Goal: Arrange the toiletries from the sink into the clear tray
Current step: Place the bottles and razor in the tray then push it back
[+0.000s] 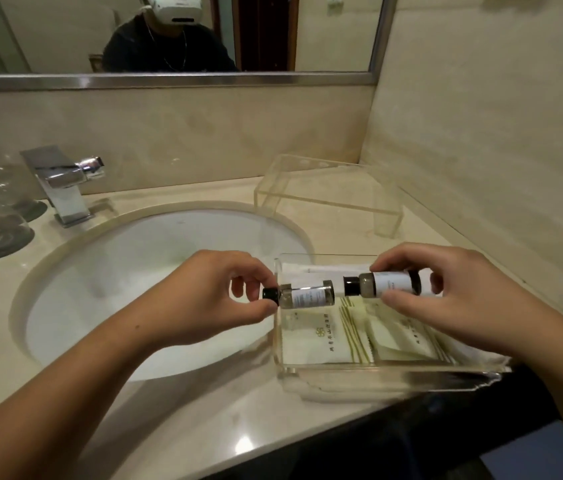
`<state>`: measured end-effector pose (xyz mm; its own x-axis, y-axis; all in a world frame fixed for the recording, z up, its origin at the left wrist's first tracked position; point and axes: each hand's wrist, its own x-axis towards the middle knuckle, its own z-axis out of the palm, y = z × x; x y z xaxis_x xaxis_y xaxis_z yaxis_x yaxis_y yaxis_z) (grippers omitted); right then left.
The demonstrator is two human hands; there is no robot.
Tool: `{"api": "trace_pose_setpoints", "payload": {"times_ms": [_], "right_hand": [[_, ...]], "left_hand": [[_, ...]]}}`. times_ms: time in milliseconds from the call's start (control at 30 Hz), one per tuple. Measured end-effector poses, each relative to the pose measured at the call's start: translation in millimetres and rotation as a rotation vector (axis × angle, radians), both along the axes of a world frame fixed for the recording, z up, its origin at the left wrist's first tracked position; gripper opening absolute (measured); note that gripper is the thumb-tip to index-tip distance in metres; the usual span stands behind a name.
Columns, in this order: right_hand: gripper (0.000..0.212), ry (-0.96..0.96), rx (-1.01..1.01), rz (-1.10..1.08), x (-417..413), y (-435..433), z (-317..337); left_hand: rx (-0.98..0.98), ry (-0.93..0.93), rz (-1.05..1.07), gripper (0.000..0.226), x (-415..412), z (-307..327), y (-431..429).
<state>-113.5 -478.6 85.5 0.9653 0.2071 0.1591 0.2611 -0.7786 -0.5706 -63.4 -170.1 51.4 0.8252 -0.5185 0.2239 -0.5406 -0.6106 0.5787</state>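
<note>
Toiletries: two small bottles, black caps, white labels, both held sideways above the clear tray (394, 377) at lower right of the frame.

- Left bottle (304, 296): crosses the tray's left wall, cap end outside it. Left hand (211, 299) pinches it by the cap (270, 294) alone, thumb and fingertips clenched.
- Right bottle (385, 284): over the tray's middle. Right hand (460, 296) grasps the body and base, cap pointing left, just beside the other bottle's base.
- Tray contents: flat sachets (339, 336) with striped print, lying on the floor; a folded white cloth (307, 386) shows beneath the tray.
- Sink (141, 271): centre left, no items visible in the basin.
- Surface (204, 420): tray sits close to its front edge.

Risks, as judged:
- A cap-only grip is slight; the left bottle could swing or slip and fall outside the wall, into the sink.
- The bottles could knock together when lowered.
- Set down sideways, round bottles may roll across the slick sachets.
- Pressing on the tray could shift it on the cloth toward the edge.
</note>
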Motion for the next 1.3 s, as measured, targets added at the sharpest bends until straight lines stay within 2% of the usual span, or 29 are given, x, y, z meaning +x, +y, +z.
{"api": "trace_pose_setpoints", "payload": {"times_ms": [200,400,567,800,1033,1300], "right_hand": [[0.017,0.110,-0.015,0.042,-20,-17,-9],[0.021,0.128,-0.156,0.058,-22,-22,-20],[0.020,0.145,-0.185,0.095,-20,-20,-19],[0.015,0.160,-0.146,0.147,-15,-20,-18],[0.018,0.203,-0.125,0.193,-14,-23,-18],[0.016,0.177,-0.150,0.203,-14,-19,-21]], "left_hand": [[0.114,-0.028,-0.063,0.019,-15,-3,-14],[0.227,-0.003,-0.080,0.020,-16,-4,-19],[0.279,0.055,-0.087,0.025,-14,-2,-17],[0.188,0.031,-0.088,0.031,-20,0,-24],[0.156,0.007,-0.141,0.016,-26,-5,-35],[0.159,0.010,-0.157,0.016,-30,-8,-38]]}}
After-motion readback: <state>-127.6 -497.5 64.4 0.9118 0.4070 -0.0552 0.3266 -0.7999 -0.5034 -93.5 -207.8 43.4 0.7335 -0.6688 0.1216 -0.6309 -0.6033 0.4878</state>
